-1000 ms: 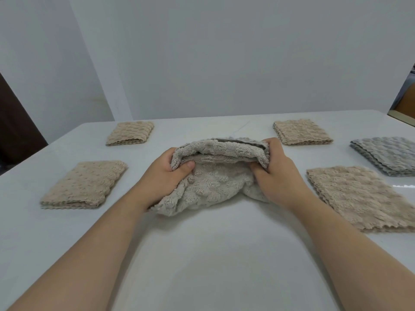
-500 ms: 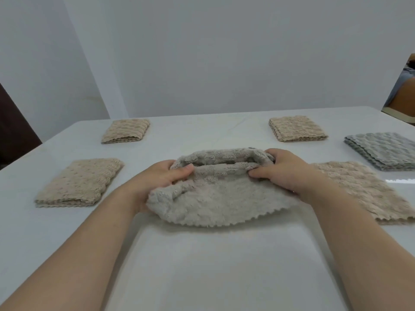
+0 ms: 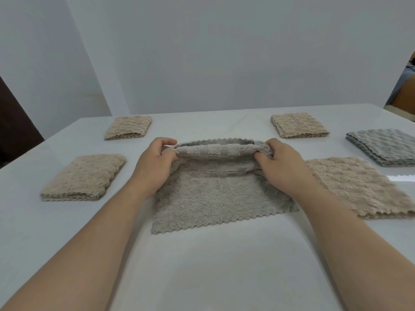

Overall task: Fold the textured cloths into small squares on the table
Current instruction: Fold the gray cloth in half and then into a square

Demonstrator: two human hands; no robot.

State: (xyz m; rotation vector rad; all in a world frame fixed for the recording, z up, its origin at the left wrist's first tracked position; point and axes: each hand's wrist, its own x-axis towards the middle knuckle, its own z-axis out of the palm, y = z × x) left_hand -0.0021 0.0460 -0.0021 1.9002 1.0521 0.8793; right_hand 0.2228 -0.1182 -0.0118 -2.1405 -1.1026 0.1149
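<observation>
Cloth (image 3: pixel 220 198) of grey-beige pile lies mid-frame on the white worktop (image 3: pixel 202 265), its far side pinched at either end by the left hand (image 3: pixel 155 167) and right hand (image 3: pixel 285 169), the held edge running left-right between level grips, the scalloped near hem toward the frame's bottom.

A plain pale wall (image 3: pixel 224 52) is seen across the background, broken by a slanting corner edge towards the left. A dark brown panel (image 3: pixel 13 131) is cut off by the left border. At the far right, a blue-grey sleeve (image 3: pixel 406 75) and part of an arm (image 3: pixel 408 95) are glimpsed.
</observation>
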